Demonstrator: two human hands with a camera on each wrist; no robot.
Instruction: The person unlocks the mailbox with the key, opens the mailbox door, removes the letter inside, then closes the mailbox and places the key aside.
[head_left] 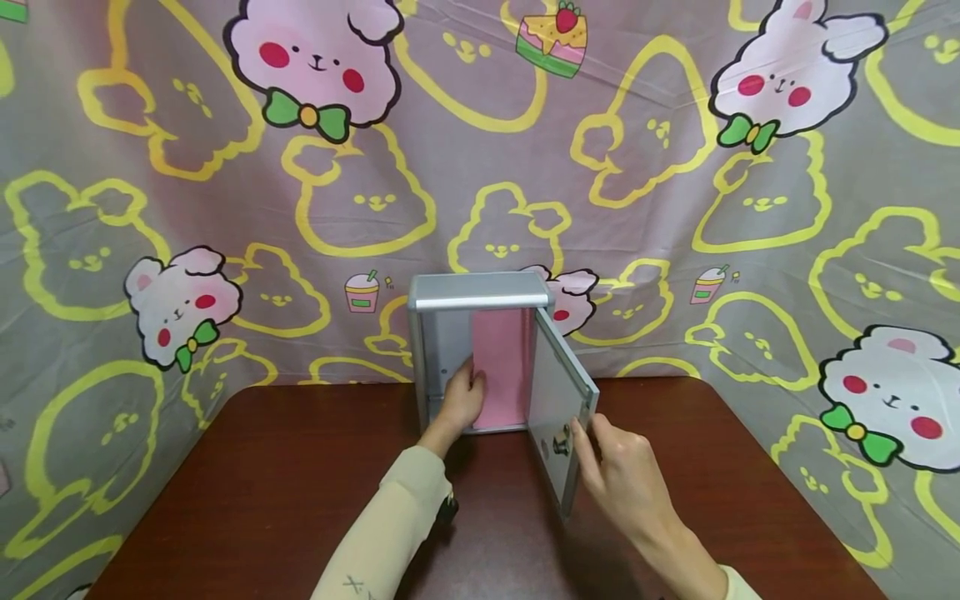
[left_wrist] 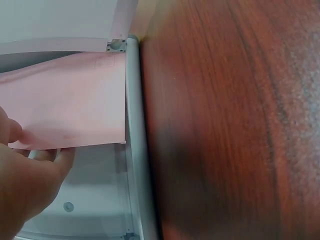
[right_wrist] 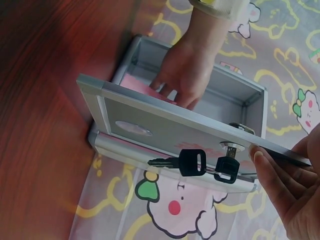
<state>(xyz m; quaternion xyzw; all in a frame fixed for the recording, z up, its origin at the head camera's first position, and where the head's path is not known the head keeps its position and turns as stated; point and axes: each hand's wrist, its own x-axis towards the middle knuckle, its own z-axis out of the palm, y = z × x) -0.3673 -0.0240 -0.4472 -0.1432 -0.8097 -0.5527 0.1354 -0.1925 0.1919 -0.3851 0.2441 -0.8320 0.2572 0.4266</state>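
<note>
Pink sheet: flat, maybe an envelope or card, can't say for sure. The pink sheet (head_left: pixel 504 367) stands upright inside the box, just right of the left hand.
Left hand: reached into the box, thumb and fingers pinching the sheet's near side edge. That's the left hand (head_left: pixel 462 396), well apart from the other one.
Right hand: the right hand (head_left: pixel 626 467) has the door's free edge between thumb and fingers.
Step with the sheet: looks to me like the sheet is being handled in the box while the door gets held out of the way. Can't tell if it's going in or coming out.
Next move, left wrist: I'd say it calls for a straight path through the front, sheet flat, right hand steady on the door.
Box: silvery metal, the box (head_left: pixel 480 287) sits around the left hand's fingers.
Door: the door (head_left: pixel 551 408) is swung out between the two hands, hinged on the right-hand side.
Keys: the keys (right_wrist: pixel 192 162) hang off the door's outer face, right by the right thumb.
Edges: bottom rim runs just beside the sheet's lower end; top rim hides its upper end.
Room: decent gap between left wrist and door, more space left of the fingers.
Table: the brown table (head_left: pixel 262 483) spreads out under both hands.
</note>
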